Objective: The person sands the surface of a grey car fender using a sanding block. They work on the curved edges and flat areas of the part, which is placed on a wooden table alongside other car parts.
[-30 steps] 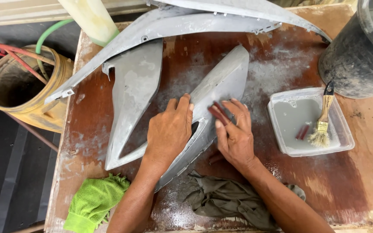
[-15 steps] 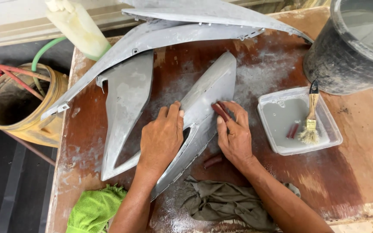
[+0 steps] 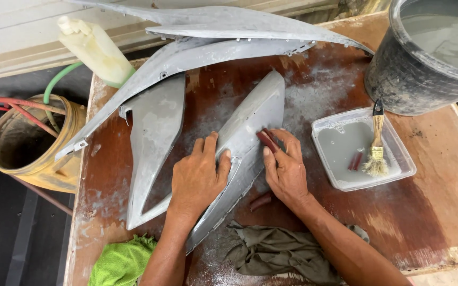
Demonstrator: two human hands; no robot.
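- On the dusty reddish-brown wooden bench (image 3: 441,175), near its middle, lies a long, pointed grey plastic fairing panel (image 3: 255,114), matt and smeared with pale sanding residue.
- Left hand (image 3: 197,177) lies flat on the panel's near half, fingers spread and pressing down, gripping nothing.
- Right hand (image 3: 287,169) pinches a small dark red sanding strip (image 3: 267,141) between thumb and fingers, held against the panel's right edge.
- Left of that panel lies a second flat grey panel (image 3: 152,137) with a narrow tip, equally dull and chalky.
- Across the far side arch two long curved grey body panels (image 3: 229,37), one lapping the other.
- Right of the hands sits a shallow translucent plastic tray (image 3: 406,159) holding cloudy grey water, a small wood-handled brush (image 3: 377,151) with pale bristles, and two short dark red pieces (image 3: 354,160).
- At the far right corner stands a grimy black bucket (image 3: 398,79) filled with murky grey water.
- Near the right forearm lies a crumpled olive-grey rag (image 3: 271,251); a bright green fuzzy cloth (image 3: 120,262) hangs at the near left edge.
- One more dark red piece (image 3: 261,201) lies on the bench just below the right hand.
- Off the bench's left side stands a dirty yellow drum (image 3: 27,143) with red and green hoses running over it, and a pale plastic bottle (image 3: 96,50) at the far left.
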